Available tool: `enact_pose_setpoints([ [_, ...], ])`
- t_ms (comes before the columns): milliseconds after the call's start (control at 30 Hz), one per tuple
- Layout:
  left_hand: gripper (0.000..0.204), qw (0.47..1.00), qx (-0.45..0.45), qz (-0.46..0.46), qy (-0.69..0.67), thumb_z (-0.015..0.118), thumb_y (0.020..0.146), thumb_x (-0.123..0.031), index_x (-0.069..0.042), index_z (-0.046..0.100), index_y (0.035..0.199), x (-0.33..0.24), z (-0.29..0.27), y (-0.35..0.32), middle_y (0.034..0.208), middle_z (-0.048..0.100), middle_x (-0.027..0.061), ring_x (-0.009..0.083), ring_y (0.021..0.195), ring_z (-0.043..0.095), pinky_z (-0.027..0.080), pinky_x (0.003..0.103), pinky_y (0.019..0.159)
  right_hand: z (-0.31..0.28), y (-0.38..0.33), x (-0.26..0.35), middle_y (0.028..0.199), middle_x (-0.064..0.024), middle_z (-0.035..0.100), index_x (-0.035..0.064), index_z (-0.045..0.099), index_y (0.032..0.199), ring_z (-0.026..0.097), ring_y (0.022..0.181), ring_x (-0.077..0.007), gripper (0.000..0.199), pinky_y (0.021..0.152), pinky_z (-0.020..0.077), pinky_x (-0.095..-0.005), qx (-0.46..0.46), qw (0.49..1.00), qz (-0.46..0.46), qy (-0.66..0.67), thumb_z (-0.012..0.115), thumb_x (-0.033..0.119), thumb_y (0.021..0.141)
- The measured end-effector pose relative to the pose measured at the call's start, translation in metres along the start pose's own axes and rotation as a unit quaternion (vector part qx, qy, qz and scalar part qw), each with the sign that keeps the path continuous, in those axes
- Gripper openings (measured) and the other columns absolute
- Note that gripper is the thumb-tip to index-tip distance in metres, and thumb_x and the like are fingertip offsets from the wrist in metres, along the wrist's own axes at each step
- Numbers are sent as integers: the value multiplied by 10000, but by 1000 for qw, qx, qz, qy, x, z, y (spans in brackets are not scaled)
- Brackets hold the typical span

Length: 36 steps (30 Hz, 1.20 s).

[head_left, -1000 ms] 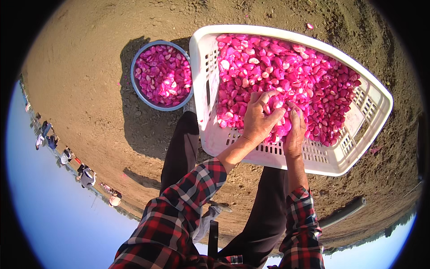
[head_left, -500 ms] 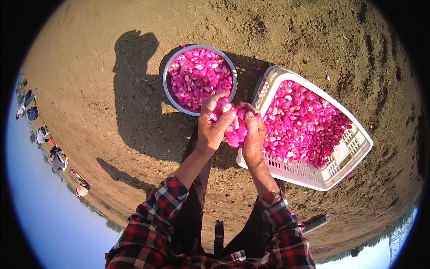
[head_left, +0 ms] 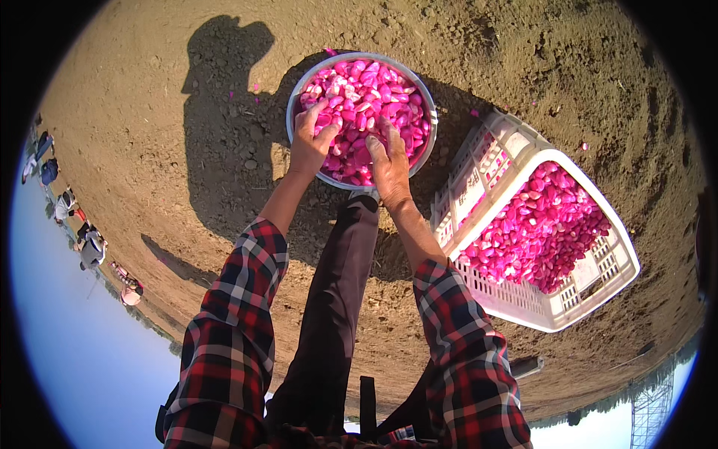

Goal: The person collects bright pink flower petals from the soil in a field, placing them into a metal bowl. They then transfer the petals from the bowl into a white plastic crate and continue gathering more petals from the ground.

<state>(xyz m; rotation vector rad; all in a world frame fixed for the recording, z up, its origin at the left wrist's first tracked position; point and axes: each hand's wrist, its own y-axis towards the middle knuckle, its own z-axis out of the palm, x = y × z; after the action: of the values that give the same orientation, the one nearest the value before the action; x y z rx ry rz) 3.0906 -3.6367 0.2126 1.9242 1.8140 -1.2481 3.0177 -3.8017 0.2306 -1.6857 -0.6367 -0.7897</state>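
Both hands are down in a round metal basin (head_left: 431,142) heaped with bright pink pieces that look like coated garlic cloves (head_left: 366,93). At the left side of the heap, my left hand (head_left: 310,142) rests with thumb and fingers apart, fingertips among the cloves. My right hand (head_left: 390,161) touches the heap at the near right, its thumb and fingers spread. The cloves lie loose between the two hands, and some fingertips are partly hidden. To the right, a white slatted plastic crate (head_left: 523,153) holds more of the same pink cloves.
Bare brown soil (head_left: 479,45) surrounds the containers, with a few stray pink cloves on it. My leg (head_left: 336,277) stretches close to the basin's near side. A grey tube end (head_left: 527,367) lies below the crate. Several people (head_left: 93,249) are far off at the left.
My hands have moved up from between basin and crate into the basin. They have parted, and the cloves they held together are out of them. The view has shifted slightly.
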Motion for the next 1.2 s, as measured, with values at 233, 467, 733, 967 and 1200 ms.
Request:
enact_pose_setpoints([
  [233,417,995,3,50,92,573,795,-81,-55,534,1209,-100,-13,-27,1110,532,163,312,1077,521,427,394,931,-100,-65,59,1060,-149,583,77,511,1261,599,935,-298,414,820,484,-360,3,996,-86,11,556,133,853],
  [467,462,923,325,90,-186,595,800,-85,-72,499,1252,-262,98,-133,1124,526,155,301,1070,545,475,382,866,-307,-126,-77,1021,-96,615,-12,585,1121,568,882,-170,356,807,459,-315,-256,959,111,46,494,283,943],
  [733,765,960,193,73,191,663,792,-345,-148,277,1422,-214,278,-111,1319,322,319,476,1209,380,400,498,960,-380,-105,-257,1131,-259,578,43,568,1211,528,1054,-402,577,905,410,-433,-402,867,148,-253,422,519,917],
  [967,796,978,183,29,94,681,764,-401,-258,284,1438,-229,329,-150,1320,304,294,512,1189,357,417,563,902,-314,-104,-206,1146,-251,491,54,515,1251,504,1056,-395,561,915,392,-431,-329,937,116,-25,597,431,843],
  [1200,529,991,125,29,-39,706,738,-244,-152,536,1231,-239,322,-161,1194,481,168,369,1095,473,447,447,886,-303,-121,-167,924,-106,551,-34,586,947,516,856,-210,264,796,414,-339,-279,927,119,221,637,200,836],
])
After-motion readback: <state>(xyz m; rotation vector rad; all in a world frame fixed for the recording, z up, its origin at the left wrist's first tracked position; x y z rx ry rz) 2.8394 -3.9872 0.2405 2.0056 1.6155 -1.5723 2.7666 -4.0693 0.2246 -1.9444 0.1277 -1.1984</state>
